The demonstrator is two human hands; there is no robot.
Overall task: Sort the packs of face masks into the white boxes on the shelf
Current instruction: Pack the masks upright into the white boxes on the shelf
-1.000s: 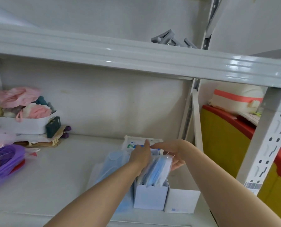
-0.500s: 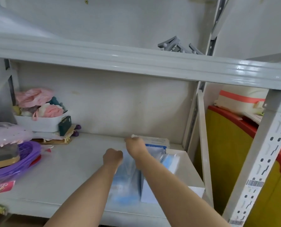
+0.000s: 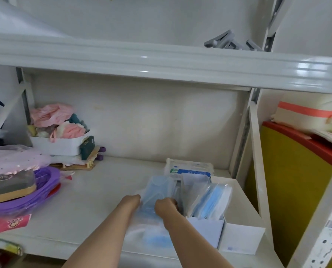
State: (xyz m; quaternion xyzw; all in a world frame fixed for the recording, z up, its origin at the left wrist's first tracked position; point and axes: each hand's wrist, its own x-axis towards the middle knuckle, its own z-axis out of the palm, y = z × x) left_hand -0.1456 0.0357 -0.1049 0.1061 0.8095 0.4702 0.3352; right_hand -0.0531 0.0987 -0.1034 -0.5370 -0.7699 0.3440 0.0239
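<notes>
White shelf [image 3: 95, 192] bears both hands, left hand [image 3: 131, 202] and right hand [image 3: 166, 206], pinching loose mask packs [image 3: 159, 190] whose slippery film could slide free.

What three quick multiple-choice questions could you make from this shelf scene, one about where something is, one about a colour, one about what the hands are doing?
1. Where does the white box holding upright blue mask packs stand?
A. At the right end of the shelf
B. On the upper shelf
C. Inside the purple basket

2. What colour are the masks in the loose clear plastic packs lying flat on the shelf?
A. Pink
B. Light blue
C. Black

3. What are the person's two hands doing?
A. Hanging free above the shelf
B. Both on the loose flat packs
C. Lifting the white box

Answers:
1. A: the box sits low on the shelf's right end, next to an emptier white box.
2. B: pale blue shows through the clear wrapping.
3. B: the left hand and right hand both rest on the pile, left of the boxes.
</notes>
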